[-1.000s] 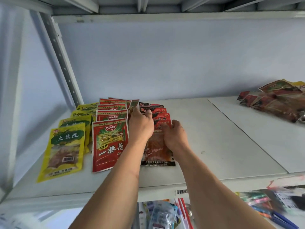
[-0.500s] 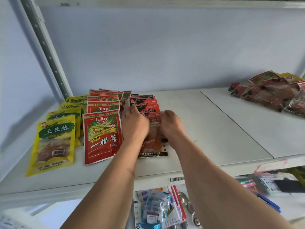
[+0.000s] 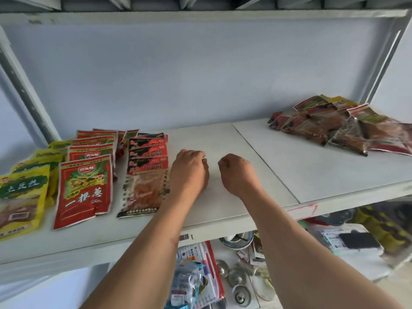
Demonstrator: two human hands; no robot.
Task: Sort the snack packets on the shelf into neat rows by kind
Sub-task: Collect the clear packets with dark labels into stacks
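Three rows of snack packets lie on the left of the white shelf [image 3: 223, 210]: yellow packets [image 3: 21, 197] at far left, red packets [image 3: 83, 190] beside them, and red-and-black packets with clear windows [image 3: 145, 181] to their right. An unsorted heap of packets [image 3: 341, 126] sits at the back right. My left hand [image 3: 189, 170] hovers just right of the red-and-black row, fingers loosely curled, holding nothing. My right hand [image 3: 238, 172] is beside it over bare shelf, fingers curled in, also holding nothing.
A seam [image 3: 265, 161] divides the shelf into two boards. Grey metal uprights [image 3: 24, 90] stand at the left and right corners, and another shelf runs overhead. Below the front edge, a lower shelf holds packaged goods [image 3: 194, 284] and metal drain parts [image 3: 236, 279].
Both hands have left the red-and-black packets and moved right onto bare shelf. The camera has turned right, bringing the heap more into view.
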